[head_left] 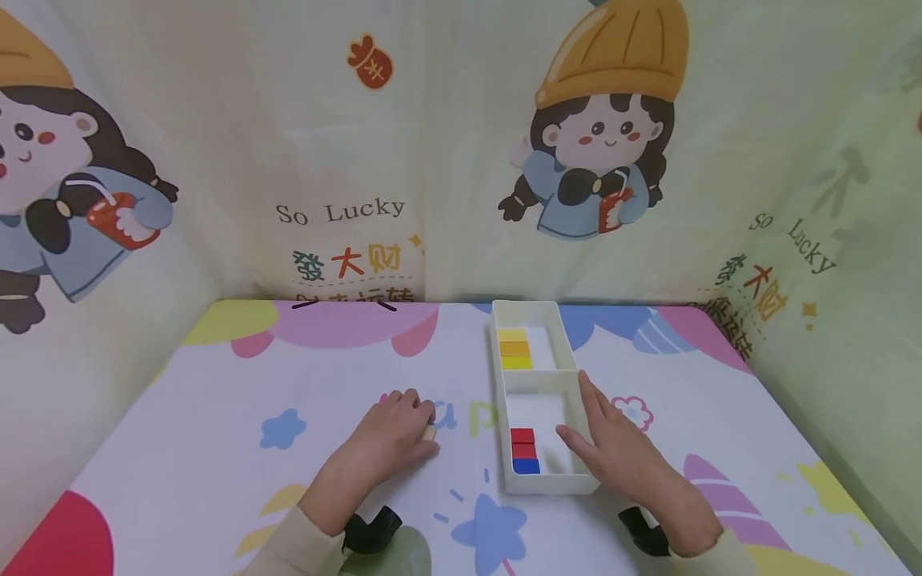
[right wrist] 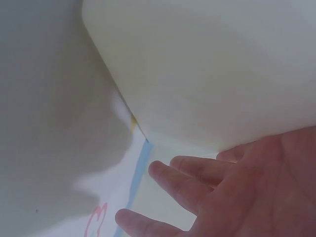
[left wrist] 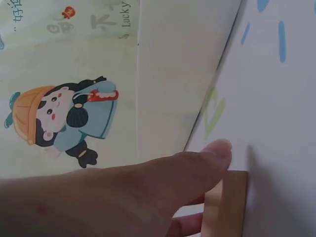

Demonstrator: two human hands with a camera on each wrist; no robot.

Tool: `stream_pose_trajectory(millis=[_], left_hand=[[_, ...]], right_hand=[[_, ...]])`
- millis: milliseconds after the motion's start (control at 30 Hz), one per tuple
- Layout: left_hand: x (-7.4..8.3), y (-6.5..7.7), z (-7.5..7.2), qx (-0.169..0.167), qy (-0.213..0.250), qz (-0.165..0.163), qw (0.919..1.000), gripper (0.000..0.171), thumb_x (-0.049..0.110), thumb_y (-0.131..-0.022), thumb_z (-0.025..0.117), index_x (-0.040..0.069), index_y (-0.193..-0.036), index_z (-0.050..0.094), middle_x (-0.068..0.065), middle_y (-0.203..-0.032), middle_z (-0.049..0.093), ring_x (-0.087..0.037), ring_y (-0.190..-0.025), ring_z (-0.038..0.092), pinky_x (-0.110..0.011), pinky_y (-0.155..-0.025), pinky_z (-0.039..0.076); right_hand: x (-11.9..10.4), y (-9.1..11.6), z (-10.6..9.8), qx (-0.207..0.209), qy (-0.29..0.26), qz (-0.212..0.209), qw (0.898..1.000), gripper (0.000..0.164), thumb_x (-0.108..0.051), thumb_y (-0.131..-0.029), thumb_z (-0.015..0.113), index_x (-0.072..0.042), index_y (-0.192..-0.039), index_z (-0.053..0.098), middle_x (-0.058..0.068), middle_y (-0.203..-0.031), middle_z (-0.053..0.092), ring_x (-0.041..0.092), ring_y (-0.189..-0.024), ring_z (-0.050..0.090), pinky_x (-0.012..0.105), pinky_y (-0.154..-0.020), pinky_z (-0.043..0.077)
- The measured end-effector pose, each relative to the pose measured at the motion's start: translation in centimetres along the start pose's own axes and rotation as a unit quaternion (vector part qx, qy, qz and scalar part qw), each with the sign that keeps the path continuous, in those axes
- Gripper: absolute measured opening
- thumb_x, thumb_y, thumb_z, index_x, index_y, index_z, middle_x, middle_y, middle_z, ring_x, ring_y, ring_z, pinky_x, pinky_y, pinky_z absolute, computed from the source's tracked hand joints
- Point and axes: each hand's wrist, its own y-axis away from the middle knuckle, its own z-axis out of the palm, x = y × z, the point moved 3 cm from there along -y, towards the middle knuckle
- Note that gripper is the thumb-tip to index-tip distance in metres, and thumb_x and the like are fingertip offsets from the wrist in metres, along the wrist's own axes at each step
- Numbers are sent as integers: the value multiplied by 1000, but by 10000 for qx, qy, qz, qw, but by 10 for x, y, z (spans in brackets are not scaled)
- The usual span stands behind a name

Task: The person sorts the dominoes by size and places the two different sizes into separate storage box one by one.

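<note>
My left hand (head_left: pixel 392 428) is low over the table, left of the white two-compartment tray (head_left: pixel 499 400). Its thumb and fingers grip a plain wooden block (left wrist: pixel 232 202), mostly hidden under the hand in the head view. Beside the tray's right wall is my right hand (head_left: pixel 619 448), its fingers straight and its thumb over the near compartment. In that compartment, two red blocks (head_left: pixel 523 443) and a blue block (head_left: pixel 526 466) line the left wall. The far compartment has a row of yellow and orange-yellow blocks (head_left: pixel 515 350) along its left side.
A white tabletop cover (head_left: pixel 216 432) printed with stars and colored shapes lies under everything. Behind and at both sides hangs a pale curtain (head_left: pixel 461 160) with cartoon figures, meeting the table's back edge just beyond the tray.
</note>
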Motion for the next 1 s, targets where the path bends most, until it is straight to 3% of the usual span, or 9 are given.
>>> stream_pose_trajectory(millis=[100,267,767,1000], left_hand=[[0,1,1,134,-38,-12,9999,29,28,-84,78,9,-87,57,-6,-83,49,-23,-77,45,-39,-70,44],[0,2,5,172,182,54,9997,25,21,-84,77,10,-84,55,-5,-83,48,-21,-80,44,-36,-67,44],[-1,0,5,165,365,226,9989,16,15,-85,74,11,-89,59,-6,-90,51,-22,-86,47,-36,-71,48],[0,0,5,175,442,240,9986,18,16,-84,76,11,-90,59,-5,-91,50,-21,-87,47,-35,-72,48]], right_hand=[[-1,-1,-1,21,4,-2,10000,95,-61,-96,47,-10,-160,-2,23,-163,16,49,-142,32,66,-101,42],[-1,0,1,-76,-37,31,10000,96,-62,-96,47,-12,-160,-4,23,-164,15,49,-143,31,67,-101,42],[2,0,1,124,109,-115,9998,94,-60,-96,48,-9,-160,0,24,-163,18,49,-141,34,65,-103,41],[1,1,-2,373,220,-221,9988,91,-55,-97,51,-6,-159,6,24,-161,21,48,-141,34,69,-109,31]])
